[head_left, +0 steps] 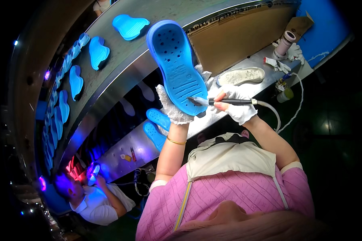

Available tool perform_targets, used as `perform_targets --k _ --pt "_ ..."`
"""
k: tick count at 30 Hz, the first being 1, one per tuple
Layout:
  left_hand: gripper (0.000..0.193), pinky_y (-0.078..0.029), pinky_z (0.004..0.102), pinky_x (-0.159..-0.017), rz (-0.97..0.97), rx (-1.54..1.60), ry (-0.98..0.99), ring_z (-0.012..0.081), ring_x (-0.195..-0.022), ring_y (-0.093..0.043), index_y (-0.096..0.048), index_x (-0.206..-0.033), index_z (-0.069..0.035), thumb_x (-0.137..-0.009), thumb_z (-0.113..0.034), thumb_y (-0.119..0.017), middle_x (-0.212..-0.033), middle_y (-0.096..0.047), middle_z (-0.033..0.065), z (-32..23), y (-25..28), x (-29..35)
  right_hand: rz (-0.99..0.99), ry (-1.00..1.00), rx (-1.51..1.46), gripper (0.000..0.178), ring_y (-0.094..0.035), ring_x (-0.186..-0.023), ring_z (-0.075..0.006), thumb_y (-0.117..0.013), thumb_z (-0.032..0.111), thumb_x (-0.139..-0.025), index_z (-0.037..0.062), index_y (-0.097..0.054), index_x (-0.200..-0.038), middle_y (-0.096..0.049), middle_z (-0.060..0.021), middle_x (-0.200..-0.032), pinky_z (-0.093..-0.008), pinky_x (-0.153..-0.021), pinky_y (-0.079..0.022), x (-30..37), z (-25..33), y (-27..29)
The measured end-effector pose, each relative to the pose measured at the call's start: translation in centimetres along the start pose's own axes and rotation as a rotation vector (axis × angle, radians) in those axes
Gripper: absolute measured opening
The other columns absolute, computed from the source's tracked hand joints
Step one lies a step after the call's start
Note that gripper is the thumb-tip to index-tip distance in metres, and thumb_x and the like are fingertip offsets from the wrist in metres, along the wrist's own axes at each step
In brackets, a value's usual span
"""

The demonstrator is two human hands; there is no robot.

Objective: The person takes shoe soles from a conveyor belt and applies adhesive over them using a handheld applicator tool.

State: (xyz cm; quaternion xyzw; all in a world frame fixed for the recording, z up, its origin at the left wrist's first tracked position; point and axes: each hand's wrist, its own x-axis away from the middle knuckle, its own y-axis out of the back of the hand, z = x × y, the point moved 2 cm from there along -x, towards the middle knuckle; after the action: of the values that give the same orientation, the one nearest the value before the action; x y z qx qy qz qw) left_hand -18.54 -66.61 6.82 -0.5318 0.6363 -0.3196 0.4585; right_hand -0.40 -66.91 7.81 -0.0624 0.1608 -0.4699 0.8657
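Sole [179, 68] matt plastic; gloves [171, 105] rough cloth; bench [114, 160] shiny metal

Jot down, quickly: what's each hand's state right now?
White-gloved left hand: holding the blue, foot-shaped sole.
White-gloved right hand: closed on the slim, black-handled brush.

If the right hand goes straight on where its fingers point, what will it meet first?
Most likely the blue shoe piece, which the brush in the right hand overlaps in view; exact depth is unclear.

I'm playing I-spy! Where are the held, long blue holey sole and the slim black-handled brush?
Long blue holey sole [179, 69]: head view, its middle.
Slim black-handled brush [234, 102]: head view, its dark handle.
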Motion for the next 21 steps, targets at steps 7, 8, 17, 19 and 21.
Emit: perform_targets --k 7,8,17,19,21 --pt "0.095 -0.032 0.0572 -0.111 -0.043 -0.007 0.09 0.0445 -0.129 -0.044 -0.029 -0.148 -0.004 -0.083 -0.069 -0.051 -0.144 -0.039 0.0282 -1.5 0.5 -0.4 0.163 -0.021 0.345 0.01 -0.064 -0.073 -0.0135 -0.07 -0.001 -0.078 0.0021 -0.066 -0.088 -0.067 -0.0084 -0.08 -0.0272 -0.069 -0.051 0.9 -1.2 -0.7" --pt "0.095 -0.032 0.0578 -0.111 -0.018 -0.022 0.088 0.0451 -0.128 -0.044 -0.029 -0.148 -0.004 -0.083 -0.069 -0.051 -0.144 -0.039 0.0286 -1.9 0.4 -0.4 0.181 -0.089 0.215 0.01 -0.064 -0.071 -0.013 -0.07 0.001 -0.078 0.0012 -0.066 -0.087 -0.067 -0.007 -0.076 -0.0271 -0.067 -0.051 1.1 -1.2 -0.7" --pt "0.09 -0.039 0.0535 -0.107 -0.018 -0.065 0.332 0.0437 -0.126 -0.048 -0.03 -0.147 0.0 -0.089 -0.067 -0.042 -0.14 -0.042 0.0317 -2.9 -0.8 -0.4 0.204 0.259 0.368 0.019 -0.063 -0.083 -0.0167 -0.07 -0.006 -0.074 0.0044 -0.061 -0.087 -0.065 -0.0086 -0.089 -0.0311 -0.075 -0.05 -0.4 1.8 -1.1" --pt "0.084 -0.044 0.0513 -0.104 0.002 -0.067 0.365 0.0434 -0.121 -0.052 -0.031 -0.145 0.003 -0.093 -0.062 -0.039 -0.136 -0.045 0.033 -2.7 -1.0 -0.6 0.238 0.5 0.587 0.021 -0.064 -0.086 -0.0219 -0.071 -0.007 -0.07 0.0037 -0.062 -0.085 -0.065 -0.0113 -0.091 -0.0334 -0.077 -0.051 -1.2 1.6 -1.8" --pt "0.076 -0.051 0.0474 -0.097 -0.068 -0.138 0.411 0.0395 -0.113 -0.06 -0.04 -0.139 0.005 -0.095 -0.057 -0.042 -0.128 -0.054 0.0309 -2.9 -0.8 -1.1 0.303 0.434 0.535 0.017 -0.064 -0.088 -0.0245 -0.07 -0.005 -0.069 0.0047 -0.065 -0.083 -0.066 -0.0122 -0.095 -0.0332 -0.078 -0.051 -1.4 0.8 -2.3"
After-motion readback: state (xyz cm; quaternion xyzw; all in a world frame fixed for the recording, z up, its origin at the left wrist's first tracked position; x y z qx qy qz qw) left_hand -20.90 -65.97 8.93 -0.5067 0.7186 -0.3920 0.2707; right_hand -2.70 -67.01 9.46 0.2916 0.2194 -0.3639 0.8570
